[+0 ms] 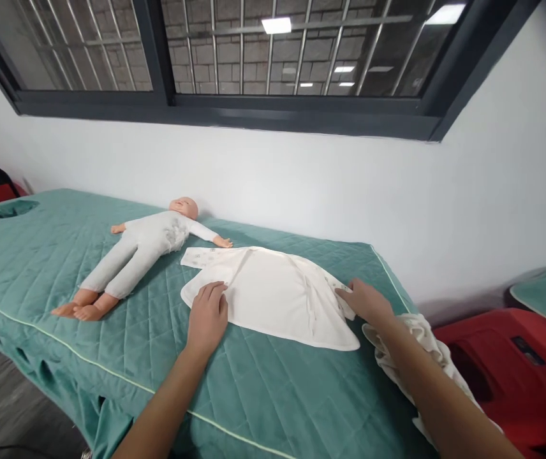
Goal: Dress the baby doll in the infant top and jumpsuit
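Observation:
A white baby shirt (pixel 273 293) lies spread on the green quilted cover, its hem toward me and its small-print sleeves out to both sides. My left hand (pixel 210 315) rests on the shirt's left front panel, fingers bent and closed on the cloth near its edge. At the opposite side, my right hand (pixel 367 301) pinches the right sleeve between thumb and fingers. To the left of the shirt, a baby doll (pixel 153 236) in a whitish long-sleeved suit lies on its back, with bare feet toward me. One doll hand nearly reaches the shirt's left sleeve.
The green padded bed (pixel 124 354) stands against a white wall below a barred window (pixel 282 115). Crumpled off-white cloth (pixel 421 331) lies at the bed's right edge under my right forearm. Beyond it is a red plastic chair or stool (pixel 507 370). A face hole (pixel 13 208) shows at far left.

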Demonstrator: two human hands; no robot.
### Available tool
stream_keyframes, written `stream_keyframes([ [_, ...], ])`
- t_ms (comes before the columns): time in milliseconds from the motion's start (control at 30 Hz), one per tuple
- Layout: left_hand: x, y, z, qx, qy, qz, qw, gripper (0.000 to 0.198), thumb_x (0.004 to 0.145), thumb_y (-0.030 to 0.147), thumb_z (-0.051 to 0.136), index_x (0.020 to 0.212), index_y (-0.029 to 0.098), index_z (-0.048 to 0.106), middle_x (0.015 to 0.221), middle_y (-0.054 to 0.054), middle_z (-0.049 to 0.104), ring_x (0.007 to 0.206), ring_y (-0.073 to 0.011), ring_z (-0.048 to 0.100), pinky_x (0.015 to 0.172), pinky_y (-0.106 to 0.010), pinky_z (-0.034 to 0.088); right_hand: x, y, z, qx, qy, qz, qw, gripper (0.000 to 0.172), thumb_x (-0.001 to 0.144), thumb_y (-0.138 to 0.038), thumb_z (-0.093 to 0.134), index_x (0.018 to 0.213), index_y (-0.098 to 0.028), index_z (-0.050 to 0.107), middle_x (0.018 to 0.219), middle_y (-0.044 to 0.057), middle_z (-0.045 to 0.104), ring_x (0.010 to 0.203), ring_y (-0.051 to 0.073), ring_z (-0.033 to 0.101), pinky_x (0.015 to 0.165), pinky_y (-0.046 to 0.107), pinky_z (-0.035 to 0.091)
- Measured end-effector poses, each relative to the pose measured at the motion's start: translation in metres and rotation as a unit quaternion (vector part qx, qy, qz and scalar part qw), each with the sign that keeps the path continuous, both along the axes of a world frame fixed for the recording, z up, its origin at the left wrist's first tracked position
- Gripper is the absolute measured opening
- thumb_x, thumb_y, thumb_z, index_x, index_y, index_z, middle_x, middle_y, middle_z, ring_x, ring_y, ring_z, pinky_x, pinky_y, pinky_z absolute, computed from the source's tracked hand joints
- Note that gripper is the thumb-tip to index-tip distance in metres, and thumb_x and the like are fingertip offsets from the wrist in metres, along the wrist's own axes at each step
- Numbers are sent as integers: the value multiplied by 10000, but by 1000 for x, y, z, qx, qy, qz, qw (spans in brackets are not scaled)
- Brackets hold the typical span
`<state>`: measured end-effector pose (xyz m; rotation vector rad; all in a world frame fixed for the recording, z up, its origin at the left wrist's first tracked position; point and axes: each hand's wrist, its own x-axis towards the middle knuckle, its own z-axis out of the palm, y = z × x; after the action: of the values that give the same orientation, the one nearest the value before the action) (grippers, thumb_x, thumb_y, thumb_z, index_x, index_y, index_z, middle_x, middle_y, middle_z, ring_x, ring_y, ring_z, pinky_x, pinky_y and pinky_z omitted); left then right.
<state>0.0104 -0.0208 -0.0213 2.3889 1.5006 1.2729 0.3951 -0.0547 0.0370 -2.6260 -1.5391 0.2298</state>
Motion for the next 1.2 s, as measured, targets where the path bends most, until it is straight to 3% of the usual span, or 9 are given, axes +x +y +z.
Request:
stream_keyframes([
  [133, 1, 0, 0, -8, -14, 1, 1000, 284, 895, 116, 437, 1113, 199, 600, 1155, -90, 647, 1148, -247, 567, 1005, -463, 478, 21, 13, 12, -2, 4, 18, 1000, 266, 822, -421, 572, 944, -212, 682, 989, 98, 704, 905, 263, 654, 722, 344, 458],
  [333, 0, -1, 0, -22, -30, 2, 999, 279, 899, 133, 441, 1117, 207, 598, 1159, -86, 642, 1155, -249, 564, 1019, -463, 472, 27, 23, 16, 85, -64, -31, 994, 330, 902, -381, 446, 1091, -189, 637, 1157, 157, 640, 1065, 333, 585, 809, 421, 452],
  [467, 0, 0, 0, -31, -33, 5, 999, 272, 906, 129, 441, 1118, 200, 596, 1156, -89, 640, 1151, -243, 559, 1019, -458, 471, 4, 16, 4, 258, -106, 21, 960, 315, 914, -238, 373, 1076, -152, 629, 1188, 172, 603, 1160, 319, 513, 940, 436, 426],
  [600, 2, 1, 0, -26, -26, 3, 999, 265, 899, 108, 448, 1101, 196, 596, 1140, -84, 645, 1132, -240, 563, 1003, -454, 477, -49, 16, 0, 356, 17, 127, 926, 301, 900, -234, 398, 1124, -180, 592, 1205, 119, 605, 1180, 242, 517, 1055, 380, 385],
  [700, 2, 2, 1, -23, -23, 2, 999, 263, 896, 98, 451, 1095, 190, 597, 1132, -84, 646, 1129, -239, 564, 1002, -449, 478, -103, 24, -10, 282, 133, 185, 932, 403, 907, -337, 440, 1271, -184, 520, 1308, 106, 579, 1222, 229, 516, 1080, 367, 381],
  [833, 1, 0, 1, -7, -28, -5, 1000, 263, 888, 75, 455, 1079, 188, 595, 1125, -80, 648, 1115, -230, 568, 988, -440, 490, -149, 48, -30, 147, 64, 194, 968, 602, 931, -433, 430, 1419, -81, 409, 1509, 176, 399, 1405, 287, 333, 1161, 420, 249],
  [933, 0, -2, 1, 17, -29, -13, 999, 273, 878, 52, 454, 1069, 191, 591, 1119, -77, 653, 1104, -224, 579, 972, -437, 502, -152, 67, -37, 98, 5, 129, 987, 665, 964, -481, 337, 1453, -32, 361, 1551, 194, 328, 1434, 311, 282, 1148, 440, 254],
  [1033, -2, -7, 2, 42, -26, -31, 998, 322, 863, 28, 448, 1091, 205, 588, 1138, -71, 657, 1116, -222, 586, 977, -440, 504, -146, 77, -38, 93, -7, 92, 991, 701, 978, -482, 272, 1472, 14, 311, 1526, 212, 365, 1401, 318, 344, 1134, 423, 280],
  [1200, 10, -16, 7, 34, 31, -128, 991, 416, 855, 32, 439, 1205, 214, 572, 1228, -69, 647, 1183, -208, 571, 1032, -417, 490, -147, 76, -41, 97, -18, 80, 992, 694, 980, -470, 244, 1479, 9, 299, 1509, 222, 386, 1380, 336, 374, 1136, 431, 263],
])
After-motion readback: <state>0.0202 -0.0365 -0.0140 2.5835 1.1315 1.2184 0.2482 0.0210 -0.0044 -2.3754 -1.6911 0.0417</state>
